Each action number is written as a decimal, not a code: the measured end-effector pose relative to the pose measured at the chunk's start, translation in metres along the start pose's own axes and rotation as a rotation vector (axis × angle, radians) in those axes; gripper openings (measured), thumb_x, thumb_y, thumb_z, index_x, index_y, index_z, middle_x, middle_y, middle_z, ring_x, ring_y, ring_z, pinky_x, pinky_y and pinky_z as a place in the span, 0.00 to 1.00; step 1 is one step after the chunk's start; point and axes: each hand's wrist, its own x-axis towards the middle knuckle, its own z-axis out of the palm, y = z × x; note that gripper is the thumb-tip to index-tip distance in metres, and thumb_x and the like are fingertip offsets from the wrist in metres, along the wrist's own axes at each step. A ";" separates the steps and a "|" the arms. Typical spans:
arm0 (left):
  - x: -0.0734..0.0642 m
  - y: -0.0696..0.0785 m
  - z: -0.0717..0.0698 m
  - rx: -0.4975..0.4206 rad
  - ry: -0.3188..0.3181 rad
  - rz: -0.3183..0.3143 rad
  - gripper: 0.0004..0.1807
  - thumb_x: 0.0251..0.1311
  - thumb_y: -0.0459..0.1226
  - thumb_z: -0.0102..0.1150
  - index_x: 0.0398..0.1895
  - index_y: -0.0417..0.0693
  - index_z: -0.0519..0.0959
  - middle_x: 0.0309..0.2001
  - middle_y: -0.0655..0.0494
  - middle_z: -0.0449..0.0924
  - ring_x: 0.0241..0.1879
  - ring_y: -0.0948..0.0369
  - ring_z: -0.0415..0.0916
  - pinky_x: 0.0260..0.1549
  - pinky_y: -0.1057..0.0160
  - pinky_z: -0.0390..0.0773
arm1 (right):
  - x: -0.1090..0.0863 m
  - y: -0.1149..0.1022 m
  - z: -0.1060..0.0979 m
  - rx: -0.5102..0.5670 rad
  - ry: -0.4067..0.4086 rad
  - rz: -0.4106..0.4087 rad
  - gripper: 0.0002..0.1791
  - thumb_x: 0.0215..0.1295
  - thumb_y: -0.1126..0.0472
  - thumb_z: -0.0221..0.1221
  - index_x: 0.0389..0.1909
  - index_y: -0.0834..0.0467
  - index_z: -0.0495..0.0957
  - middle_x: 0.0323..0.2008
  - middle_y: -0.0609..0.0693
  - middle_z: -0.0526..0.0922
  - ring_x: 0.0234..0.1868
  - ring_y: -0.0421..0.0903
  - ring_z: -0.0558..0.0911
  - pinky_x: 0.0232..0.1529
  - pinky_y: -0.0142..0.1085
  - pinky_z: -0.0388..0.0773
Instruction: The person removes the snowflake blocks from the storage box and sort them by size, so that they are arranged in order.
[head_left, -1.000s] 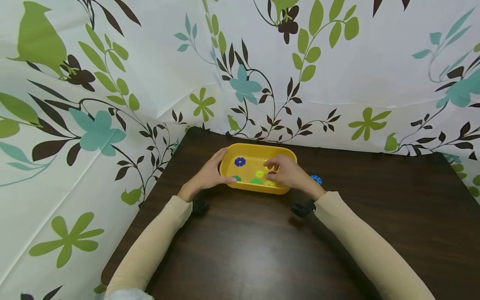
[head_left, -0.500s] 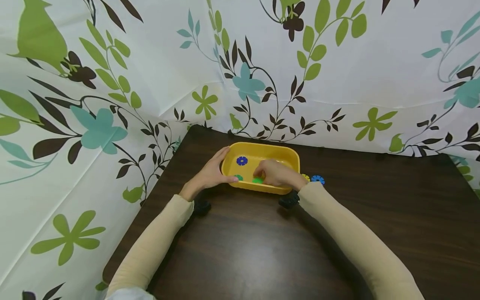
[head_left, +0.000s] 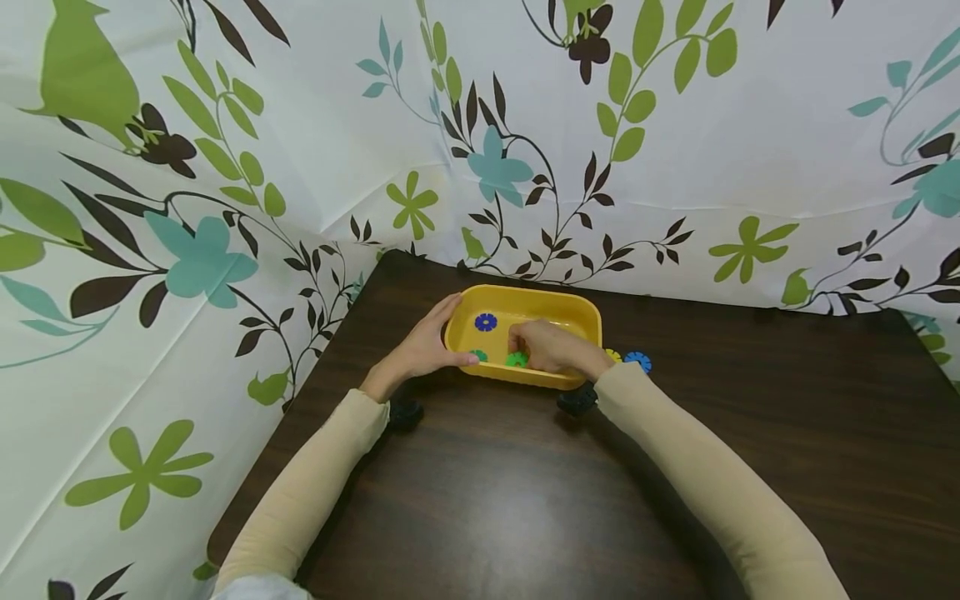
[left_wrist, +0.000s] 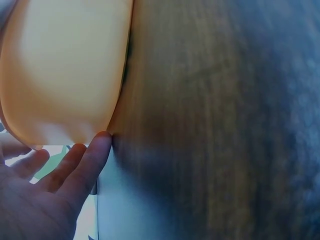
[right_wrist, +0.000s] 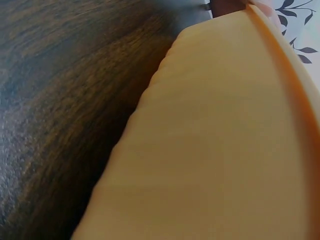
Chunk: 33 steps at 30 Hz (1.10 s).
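The cream-sleeved left arm [head_left: 307, 479] reaches the left end of the shallow yellow plastic tray [head_left: 525, 302]; the left hand [head_left: 422, 343] grips that end, thumb [head_left: 457, 359] at the near rim. The cream-sleeved right arm [head_left: 712, 467] crosses the tray's right part, the right hand [head_left: 555, 346] dipping inside, fingers [head_left: 517, 335] bent downward, tips hidden.

White cloth [head_left: 795, 108] printed with green birds [head_left: 88, 79] and teal flowers [head_left: 201, 258] hangs along the far and left edges of a dark bench [head_left: 480, 479].
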 end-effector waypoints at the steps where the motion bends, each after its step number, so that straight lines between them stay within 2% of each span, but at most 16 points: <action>1: 0.000 0.000 0.000 0.000 0.000 -0.001 0.68 0.55 0.52 0.82 0.91 0.51 0.46 0.92 0.48 0.43 0.89 0.42 0.49 0.87 0.35 0.54 | -0.001 0.000 0.000 -0.001 -0.004 -0.003 0.15 0.64 0.75 0.68 0.47 0.56 0.84 0.46 0.53 0.87 0.46 0.49 0.80 0.55 0.42 0.82; 10: -0.002 0.002 -0.001 0.008 -0.002 -0.012 0.67 0.55 0.51 0.81 0.91 0.51 0.46 0.92 0.48 0.43 0.89 0.42 0.50 0.86 0.35 0.55 | -0.008 -0.001 -0.008 -0.006 -0.100 -0.040 0.21 0.68 0.72 0.67 0.60 0.54 0.88 0.50 0.54 0.90 0.46 0.48 0.83 0.56 0.42 0.87; 17: -0.002 0.002 -0.001 0.015 -0.002 -0.006 0.67 0.56 0.52 0.80 0.91 0.51 0.47 0.92 0.48 0.43 0.89 0.41 0.49 0.86 0.34 0.54 | -0.011 0.002 -0.012 0.004 -0.122 -0.053 0.21 0.68 0.73 0.65 0.59 0.56 0.88 0.48 0.53 0.90 0.44 0.47 0.81 0.54 0.39 0.86; 23: -0.002 0.002 -0.001 0.015 -0.002 -0.017 0.68 0.55 0.53 0.81 0.91 0.52 0.47 0.92 0.49 0.44 0.89 0.42 0.48 0.87 0.35 0.54 | -0.013 0.006 -0.011 0.011 -0.076 -0.041 0.19 0.67 0.72 0.66 0.57 0.58 0.88 0.48 0.54 0.90 0.45 0.47 0.82 0.56 0.42 0.86; 28: -0.001 0.002 -0.001 0.019 0.001 -0.021 0.68 0.55 0.53 0.82 0.91 0.52 0.47 0.92 0.49 0.44 0.89 0.42 0.48 0.87 0.35 0.53 | -0.017 0.007 -0.010 -0.003 0.012 -0.043 0.16 0.67 0.66 0.71 0.55 0.59 0.88 0.48 0.53 0.90 0.46 0.47 0.83 0.56 0.43 0.86; 33: -0.002 0.002 -0.001 0.021 -0.003 -0.007 0.68 0.55 0.54 0.81 0.91 0.52 0.47 0.92 0.48 0.44 0.89 0.42 0.48 0.86 0.34 0.54 | -0.022 0.009 -0.010 0.005 0.086 -0.019 0.19 0.64 0.64 0.75 0.56 0.62 0.88 0.47 0.55 0.90 0.46 0.48 0.84 0.53 0.42 0.87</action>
